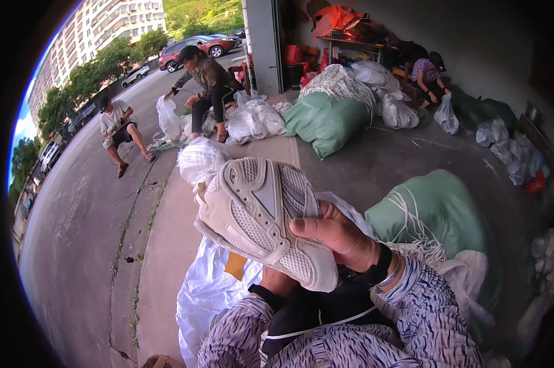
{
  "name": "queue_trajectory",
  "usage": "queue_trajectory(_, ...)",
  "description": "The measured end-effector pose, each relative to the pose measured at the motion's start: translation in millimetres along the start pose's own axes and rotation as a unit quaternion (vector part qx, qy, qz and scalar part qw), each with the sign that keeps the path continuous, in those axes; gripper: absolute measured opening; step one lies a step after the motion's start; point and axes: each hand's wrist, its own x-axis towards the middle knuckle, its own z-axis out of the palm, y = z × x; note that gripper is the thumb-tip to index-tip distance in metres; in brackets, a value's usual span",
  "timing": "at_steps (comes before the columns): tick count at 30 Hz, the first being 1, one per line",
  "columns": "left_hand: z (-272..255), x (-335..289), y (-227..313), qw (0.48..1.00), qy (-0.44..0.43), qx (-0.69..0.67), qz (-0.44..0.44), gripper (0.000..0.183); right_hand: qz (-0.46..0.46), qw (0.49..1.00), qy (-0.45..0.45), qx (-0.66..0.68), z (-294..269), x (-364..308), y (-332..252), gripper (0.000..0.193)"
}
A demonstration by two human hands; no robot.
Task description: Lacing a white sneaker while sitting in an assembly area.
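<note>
A cream mesh shoe upper (261,214) is held up close before the chest; the right hand (341,236) clamps its lower edge, thumb pressed on top; the left hand (277,283) sits beneath, its fingers hidden, grip unclear; a white plastic bag (206,288) lies below; a green sack (439,211) of white cords stands just right.

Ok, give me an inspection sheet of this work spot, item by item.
Surface: grey concrete floor, running out to a road on the left.
Job's things: a cream shoe upper held up in front of the camera.
Clutter: a white plastic bag below the hands; green sacks stuffed with white laces; small white bags by the wall.
Hands: right hand grips the upper, thumb on top; left hand is under it, mostly hidden.
Cables: nothing seen; only loose white laces.
Surroundings: three other people sitting or crouching with bags, a red car, trees, apartment blocks.
</note>
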Motion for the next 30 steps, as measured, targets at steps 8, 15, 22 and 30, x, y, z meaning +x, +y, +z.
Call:
queue_trajectory(8, -11.5, -93.4, -57.8, 0.935, -0.099, 0.305, -0.149, 0.07, 0.052, 0.97, 0.092, 0.218, -64.0, -69.8, 85.4, 0.038)
queue_trajectory(15, -30.3, -108.9, -68.4, 0.876, -0.422, 0.119, -0.198, 0.026, 0.155, 0.911, 0.103, 0.369, -115.0, -74.5, 172.6, 0.033)
queue_trajectory(22, -49.9, -57.7, -31.5, 0.876, -0.007, -0.315, -0.364, 0.065, 0.277, 0.89, 0.142, 0.334, -105.4, -97.1, 191.1, 0.035)
queue_trajectory(30, -20.3, -31.3, -18.2, 0.94, 0.093, -0.247, -0.217, 0.059, 0.427, 0.844, -0.035, -0.323, -103.2, -107.3, 123.5, 0.04)
